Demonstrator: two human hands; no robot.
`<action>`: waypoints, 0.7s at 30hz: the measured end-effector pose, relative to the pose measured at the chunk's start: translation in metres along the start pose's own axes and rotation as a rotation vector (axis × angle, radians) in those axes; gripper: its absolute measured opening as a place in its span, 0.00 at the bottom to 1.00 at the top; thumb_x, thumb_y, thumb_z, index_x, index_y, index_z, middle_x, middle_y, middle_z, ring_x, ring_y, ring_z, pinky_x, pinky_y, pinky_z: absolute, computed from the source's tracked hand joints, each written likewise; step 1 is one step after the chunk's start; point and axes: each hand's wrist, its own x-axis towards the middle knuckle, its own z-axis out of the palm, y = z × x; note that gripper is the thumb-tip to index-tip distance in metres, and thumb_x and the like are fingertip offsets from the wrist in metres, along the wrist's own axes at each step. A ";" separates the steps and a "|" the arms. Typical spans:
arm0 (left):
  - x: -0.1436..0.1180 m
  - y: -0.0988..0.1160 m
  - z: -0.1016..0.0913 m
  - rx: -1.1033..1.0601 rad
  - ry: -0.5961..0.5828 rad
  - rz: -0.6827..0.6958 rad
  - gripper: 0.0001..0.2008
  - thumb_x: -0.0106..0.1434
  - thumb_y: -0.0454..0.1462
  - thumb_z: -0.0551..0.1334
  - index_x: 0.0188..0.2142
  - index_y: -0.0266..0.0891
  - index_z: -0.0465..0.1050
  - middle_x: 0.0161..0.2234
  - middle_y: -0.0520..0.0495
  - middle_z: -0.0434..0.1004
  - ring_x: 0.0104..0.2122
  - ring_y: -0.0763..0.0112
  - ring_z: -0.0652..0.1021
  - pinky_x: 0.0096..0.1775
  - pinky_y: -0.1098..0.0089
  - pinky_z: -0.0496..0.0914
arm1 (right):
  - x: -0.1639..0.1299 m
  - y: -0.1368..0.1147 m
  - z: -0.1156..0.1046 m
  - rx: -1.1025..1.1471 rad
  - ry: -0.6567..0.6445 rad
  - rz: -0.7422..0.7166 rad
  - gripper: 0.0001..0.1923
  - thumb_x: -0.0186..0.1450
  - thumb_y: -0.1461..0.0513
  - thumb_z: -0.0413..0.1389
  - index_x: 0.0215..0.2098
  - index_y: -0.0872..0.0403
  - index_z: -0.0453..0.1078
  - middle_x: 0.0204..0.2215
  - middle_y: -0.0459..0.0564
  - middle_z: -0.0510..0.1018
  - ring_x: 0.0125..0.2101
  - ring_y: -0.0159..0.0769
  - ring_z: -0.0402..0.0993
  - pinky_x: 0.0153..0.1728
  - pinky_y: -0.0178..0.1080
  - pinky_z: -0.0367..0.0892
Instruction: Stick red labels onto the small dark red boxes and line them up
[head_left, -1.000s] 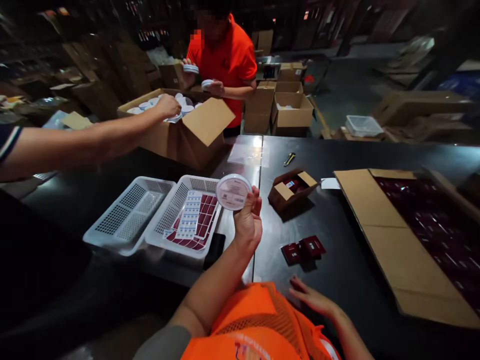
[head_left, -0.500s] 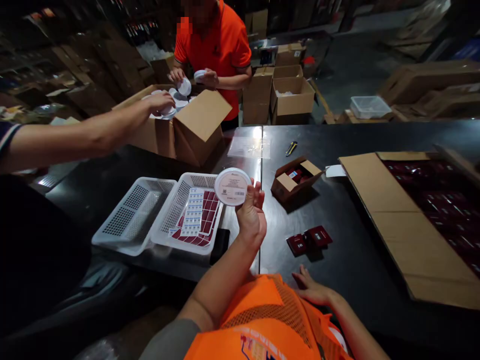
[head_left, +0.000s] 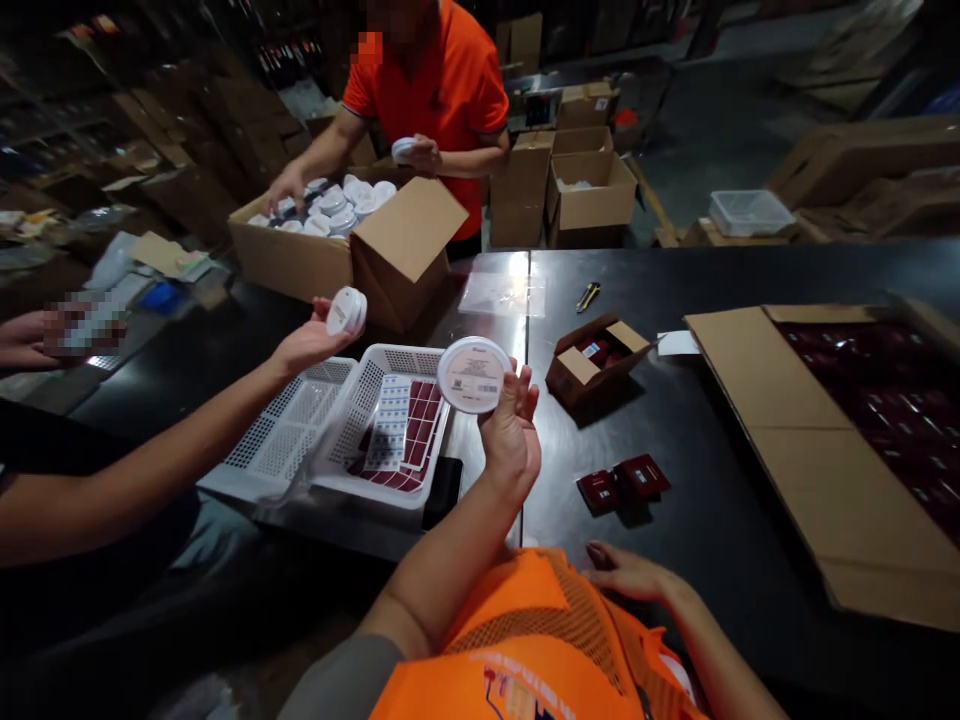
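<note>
My left hand (head_left: 511,440) is raised over the black table and grips a flat round white container (head_left: 474,374) by its lower edge, its barcode label facing me. Just left of it sits a white mesh basket (head_left: 352,470) holding label sheets and dark red packets. My right hand (head_left: 626,572) rests on the table near my orange vest with nothing in it and the fingers loosely spread. Two dark red packets (head_left: 622,482) lie just beyond it.
A co-worker's hand (head_left: 307,342) at the left holds a small white jar (head_left: 346,311) above a second mesh basket (head_left: 281,440). A person in an orange shirt (head_left: 442,90) reaches into a carton of white jars (head_left: 300,255). A small open carton (head_left: 592,360), a yellow knife (head_left: 589,296), a phone (head_left: 442,492) and a large flat carton (head_left: 787,440) are on the table.
The co-worker's arm has pulled back from the carton with a small white jar. My left hand has kept the round container raised. My right hand has curled slightly on the table.
</note>
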 end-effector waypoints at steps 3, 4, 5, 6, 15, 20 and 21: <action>-0.002 -0.001 -0.006 0.014 -0.008 0.000 0.08 0.67 0.28 0.62 0.44 0.38 0.77 0.48 0.46 0.82 0.39 0.75 0.84 0.36 0.82 0.75 | -0.012 -0.029 -0.022 0.034 0.030 -0.123 0.52 0.59 0.38 0.55 0.69 0.63 0.55 0.65 0.66 0.65 0.65 0.53 0.63 0.64 0.45 0.61; -0.002 -0.001 -0.009 0.016 -0.012 -0.003 0.08 0.67 0.28 0.62 0.42 0.39 0.77 0.48 0.46 0.82 0.39 0.75 0.84 0.35 0.81 0.75 | -0.017 -0.041 -0.030 0.036 0.053 -0.171 0.51 0.60 0.38 0.54 0.70 0.61 0.53 0.65 0.64 0.66 0.65 0.51 0.63 0.64 0.45 0.62; -0.003 -0.001 -0.012 0.021 -0.016 -0.004 0.07 0.67 0.28 0.63 0.41 0.39 0.77 0.49 0.46 0.82 0.39 0.75 0.84 0.35 0.81 0.75 | -0.022 -0.054 -0.038 0.039 0.080 -0.223 0.50 0.61 0.38 0.53 0.70 0.59 0.52 0.64 0.63 0.68 0.64 0.49 0.64 0.63 0.44 0.63; -0.003 -0.001 -0.016 0.036 -0.020 -0.003 0.07 0.67 0.28 0.63 0.39 0.39 0.78 0.49 0.45 0.82 0.39 0.74 0.84 0.35 0.81 0.75 | -0.026 -0.067 -0.045 0.045 0.120 -0.281 0.47 0.62 0.39 0.53 0.70 0.57 0.52 0.62 0.62 0.69 0.63 0.48 0.66 0.62 0.45 0.65; 0.025 -0.008 -0.080 0.171 0.073 0.065 0.08 0.56 0.34 0.72 0.35 0.47 0.79 0.43 0.45 0.85 0.41 0.64 0.84 0.41 0.65 0.78 | -0.037 -0.224 -0.080 0.026 0.680 -0.918 0.25 0.67 0.53 0.58 0.59 0.52 0.63 0.47 0.59 0.80 0.46 0.46 0.80 0.44 0.49 0.79; 0.049 -0.016 -0.121 0.264 0.155 0.146 0.12 0.50 0.40 0.74 0.34 0.53 0.79 0.43 0.43 0.84 0.42 0.61 0.84 0.44 0.56 0.77 | -0.005 -0.314 -0.078 -0.218 0.835 -1.209 0.31 0.63 0.62 0.59 0.63 0.53 0.60 0.59 0.61 0.69 0.55 0.48 0.72 0.54 0.54 0.73; 0.052 -0.016 -0.127 0.272 0.175 0.152 0.11 0.50 0.39 0.74 0.34 0.52 0.78 0.44 0.42 0.84 0.42 0.60 0.84 0.44 0.56 0.77 | 0.003 -0.331 -0.076 -0.288 0.837 -1.250 0.33 0.62 0.64 0.59 0.64 0.54 0.59 0.62 0.62 0.66 0.59 0.50 0.68 0.58 0.54 0.70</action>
